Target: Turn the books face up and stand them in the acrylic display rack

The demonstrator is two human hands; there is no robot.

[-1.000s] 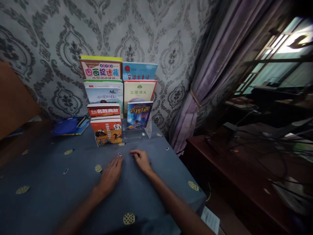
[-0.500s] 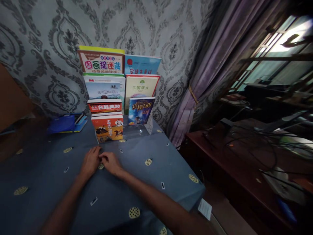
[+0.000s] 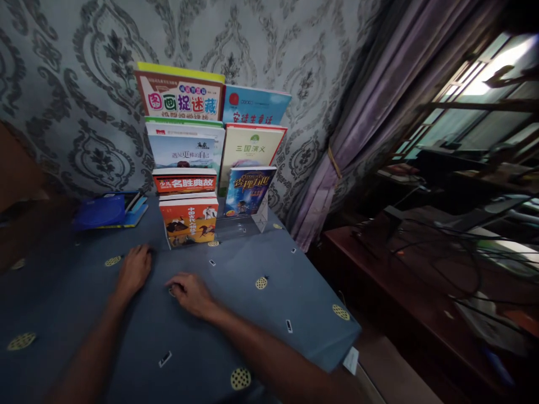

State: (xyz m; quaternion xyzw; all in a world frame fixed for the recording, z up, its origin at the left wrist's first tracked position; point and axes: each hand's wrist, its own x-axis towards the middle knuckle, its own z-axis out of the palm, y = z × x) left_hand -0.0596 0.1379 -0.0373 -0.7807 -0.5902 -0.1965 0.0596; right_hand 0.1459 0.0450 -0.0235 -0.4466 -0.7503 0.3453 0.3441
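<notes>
My left hand (image 3: 135,270) rests palm down on the blue tablecloth (image 3: 236,314), its fingers loosely bent and nothing in it. To its right, my right hand (image 3: 191,293) lies low over the cloth with its index finger stretched out, also holding nothing. A gap of cloth separates the two hands. Just beyond them stands a clear tiered book rack (image 3: 261,217). Its front left tier bears an orange book (image 3: 181,221), and a dark blue book (image 3: 250,191) leans at the front right. Neither hand touches the rack or the books.
Behind the front books rise a brown-and-yellow book (image 3: 181,95), a light-blue book (image 3: 256,104) and a cream book (image 3: 250,146). Several blue booklets (image 3: 112,210) lie flat at left. Patterned wall and a purple curtain (image 3: 320,185) stand behind; a cable-strewn dark red desk (image 3: 357,252) is right.
My hands have come apart: the left has moved left, away from the right, which has sunk slightly toward me. The view has shifted a little. The books keep their places on the rack.
</notes>
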